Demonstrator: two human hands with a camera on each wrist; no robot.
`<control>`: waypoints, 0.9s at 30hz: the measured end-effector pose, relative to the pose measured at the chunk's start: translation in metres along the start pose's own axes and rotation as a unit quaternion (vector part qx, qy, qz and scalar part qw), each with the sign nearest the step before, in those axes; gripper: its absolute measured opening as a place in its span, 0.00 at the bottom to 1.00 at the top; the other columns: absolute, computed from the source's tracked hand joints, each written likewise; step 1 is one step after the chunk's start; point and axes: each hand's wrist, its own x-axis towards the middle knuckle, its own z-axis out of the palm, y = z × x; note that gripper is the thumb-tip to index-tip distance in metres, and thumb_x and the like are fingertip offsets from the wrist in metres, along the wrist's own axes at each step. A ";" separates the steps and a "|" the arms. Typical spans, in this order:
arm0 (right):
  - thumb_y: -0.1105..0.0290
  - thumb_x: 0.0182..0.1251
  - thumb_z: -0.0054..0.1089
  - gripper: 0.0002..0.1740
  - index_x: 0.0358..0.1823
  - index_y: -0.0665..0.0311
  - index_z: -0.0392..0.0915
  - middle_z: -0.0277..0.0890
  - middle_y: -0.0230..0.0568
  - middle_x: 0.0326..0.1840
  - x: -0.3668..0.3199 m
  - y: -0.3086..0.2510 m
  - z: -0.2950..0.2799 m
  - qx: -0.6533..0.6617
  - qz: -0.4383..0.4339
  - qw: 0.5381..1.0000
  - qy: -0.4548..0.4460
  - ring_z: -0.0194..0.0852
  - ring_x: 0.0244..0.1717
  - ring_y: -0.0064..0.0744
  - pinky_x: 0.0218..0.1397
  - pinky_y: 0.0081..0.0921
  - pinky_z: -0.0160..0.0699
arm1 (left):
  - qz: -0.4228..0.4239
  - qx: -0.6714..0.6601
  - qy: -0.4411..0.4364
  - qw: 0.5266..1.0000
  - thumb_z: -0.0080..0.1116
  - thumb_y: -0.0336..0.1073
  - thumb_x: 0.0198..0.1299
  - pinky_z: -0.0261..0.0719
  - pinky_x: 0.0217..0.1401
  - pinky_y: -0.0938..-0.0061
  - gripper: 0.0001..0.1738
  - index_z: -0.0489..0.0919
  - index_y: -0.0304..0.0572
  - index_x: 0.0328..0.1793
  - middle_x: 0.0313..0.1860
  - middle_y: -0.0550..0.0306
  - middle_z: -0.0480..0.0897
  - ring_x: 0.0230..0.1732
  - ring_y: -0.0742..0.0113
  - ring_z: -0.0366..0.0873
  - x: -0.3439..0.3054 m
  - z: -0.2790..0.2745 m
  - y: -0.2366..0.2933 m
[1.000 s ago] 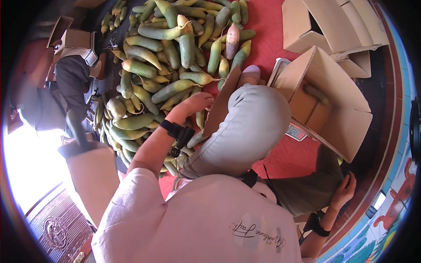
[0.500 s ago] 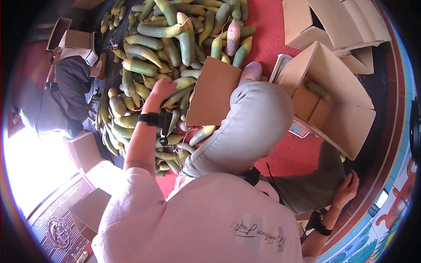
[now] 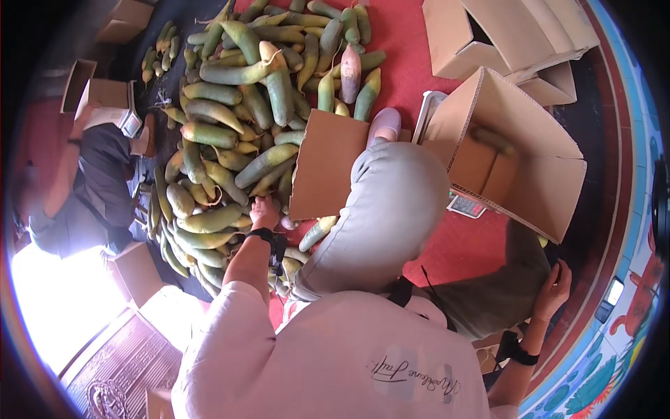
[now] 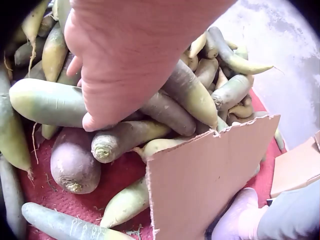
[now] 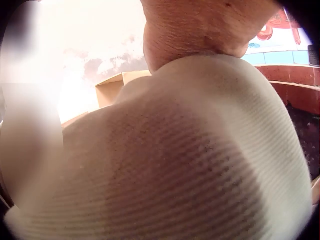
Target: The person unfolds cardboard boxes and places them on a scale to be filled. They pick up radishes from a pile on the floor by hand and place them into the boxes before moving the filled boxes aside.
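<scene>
My left hand (image 3: 264,211) is down at the near edge of a heap of green radishes (image 3: 262,167). In the left wrist view, its thumb and fingers span a pale green radish (image 4: 47,102), with the palm hiding part of it. Just below lies a round purple radish (image 4: 75,160). A cardboard piece (image 3: 328,164) stands between the heap and my bent leg. My right hand (image 3: 553,292) rests on my right knee, holding nothing; the right wrist view shows the back of this hand (image 5: 205,30) against the trouser cloth (image 5: 190,150).
To the right, an open cardboard box (image 3: 537,153) with one radish (image 3: 494,140) inside sits on a scale (image 3: 466,206). Flattened cartons (image 3: 516,35) lie beyond it. Another person (image 3: 84,181) sits at the left by a small box on a scale. Red carpet (image 3: 467,251) covers the floor.
My left hand has left the cardboard piece, passed over the heap and come back toward me onto a radish. The cardboard has tipped to face upward more. My right hand stays put.
</scene>
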 end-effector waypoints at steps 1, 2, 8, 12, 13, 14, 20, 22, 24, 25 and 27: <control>0.76 0.65 0.49 0.08 0.42 0.69 0.74 0.74 0.49 0.37 0.000 -0.002 0.001 -0.001 0.004 1.000 0.006 0.74 0.38 0.48 0.41 0.34 0.72 | 0.000 0.032 0.005 0.999 0.61 0.40 0.49 0.71 0.61 0.61 0.34 0.63 0.45 0.63 0.64 0.43 0.65 0.62 0.47 0.67 0.002 0.000 -0.001; 0.76 0.64 0.49 0.08 0.42 0.69 0.74 0.74 0.49 0.36 0.001 -0.002 0.001 -0.006 0.000 1.000 0.008 0.74 0.38 0.48 0.42 0.34 0.71 | 0.004 0.032 0.009 0.999 0.61 0.40 0.49 0.71 0.61 0.61 0.34 0.63 0.45 0.63 0.64 0.43 0.65 0.62 0.47 0.67 0.003 0.001 -0.003; 0.76 0.64 0.49 0.07 0.42 0.69 0.74 0.74 0.49 0.36 0.002 -0.004 0.002 -0.011 -0.019 1.000 0.015 0.74 0.38 0.48 0.42 0.34 0.72 | -0.015 -0.115 0.079 0.990 0.68 0.44 0.44 0.75 0.54 0.62 0.38 0.62 0.41 0.59 0.51 0.42 0.76 0.51 0.50 0.76 -0.011 -0.022 -0.020; 0.76 0.64 0.50 0.07 0.41 0.68 0.74 0.74 0.49 0.37 0.008 -0.010 0.003 0.001 -0.050 0.999 0.018 0.74 0.39 0.48 0.43 0.35 0.72 | 0.087 -0.351 0.242 0.900 0.70 0.40 0.43 0.74 0.49 0.66 0.30 0.69 0.34 0.49 0.42 0.43 0.79 0.45 0.51 0.78 -0.032 -0.072 -0.043; 0.76 0.64 0.50 0.07 0.41 0.68 0.74 0.74 0.49 0.37 0.010 -0.012 0.003 0.007 -0.055 0.998 0.020 0.74 0.39 0.48 0.43 0.35 0.72 | 0.125 -0.458 0.245 0.845 0.69 0.37 0.44 0.73 0.49 0.70 0.28 0.69 0.33 0.48 0.42 0.46 0.78 0.45 0.57 0.77 -0.042 -0.092 -0.038; 0.76 0.65 0.49 0.08 0.43 0.68 0.74 0.74 0.49 0.39 0.011 -0.014 0.003 0.006 -0.059 0.998 0.009 0.75 0.40 0.47 0.44 0.33 0.72 | 0.164 -0.557 0.244 0.776 0.69 0.33 0.46 0.72 0.49 0.73 0.26 0.69 0.32 0.48 0.42 0.49 0.78 0.44 0.62 0.76 -0.050 -0.111 -0.034; 0.77 0.65 0.49 0.10 0.45 0.68 0.74 0.73 0.45 0.37 0.029 -0.074 -0.011 0.107 -0.093 0.990 0.023 0.74 0.38 0.40 0.43 0.28 0.72 | 0.275 -0.770 0.148 0.556 0.57 0.26 0.58 0.72 0.58 0.71 0.19 0.67 0.38 0.55 0.48 0.58 0.75 0.50 0.69 0.74 -0.132 -0.217 0.001; 0.78 0.64 0.49 0.10 0.46 0.68 0.74 0.72 0.44 0.34 0.036 -0.108 -0.019 0.141 -0.098 0.984 0.036 0.73 0.35 0.37 0.41 0.26 0.71 | 0.324 -0.778 0.126 0.523 0.56 0.27 0.58 0.72 0.58 0.69 0.22 0.66 0.39 0.58 0.49 0.58 0.75 0.51 0.67 0.74 -0.154 -0.238 0.013; 0.77 0.64 0.49 0.10 0.45 0.67 0.75 0.72 0.41 0.33 0.041 -0.143 -0.031 0.297 -0.015 0.954 -0.033 0.72 0.34 0.30 0.40 0.23 0.70 | 0.393 -0.785 0.074 0.473 0.56 0.30 0.59 0.72 0.59 0.68 0.25 0.65 0.39 0.62 0.52 0.55 0.75 0.54 0.63 0.74 -0.181 -0.256 0.033; 0.77 0.63 0.50 0.10 0.45 0.67 0.75 0.71 0.40 0.33 0.044 -0.156 -0.033 0.315 -0.056 0.946 -0.042 0.71 0.34 0.28 0.40 0.23 0.70 | 0.412 -0.778 0.065 0.470 0.58 0.32 0.57 0.70 0.62 0.65 0.29 0.63 0.39 0.65 0.54 0.54 0.74 0.56 0.62 0.73 -0.193 -0.263 0.043; 0.77 0.61 0.52 0.13 0.47 0.67 0.74 0.71 0.39 0.35 0.047 -0.181 -0.041 0.343 -0.122 0.929 -0.068 0.71 0.35 0.27 0.41 0.22 0.70 | 0.460 -0.769 0.014 0.444 0.61 0.33 0.55 0.70 0.63 0.65 0.30 0.63 0.37 0.64 0.55 0.53 0.74 0.57 0.61 0.72 -0.214 -0.274 0.067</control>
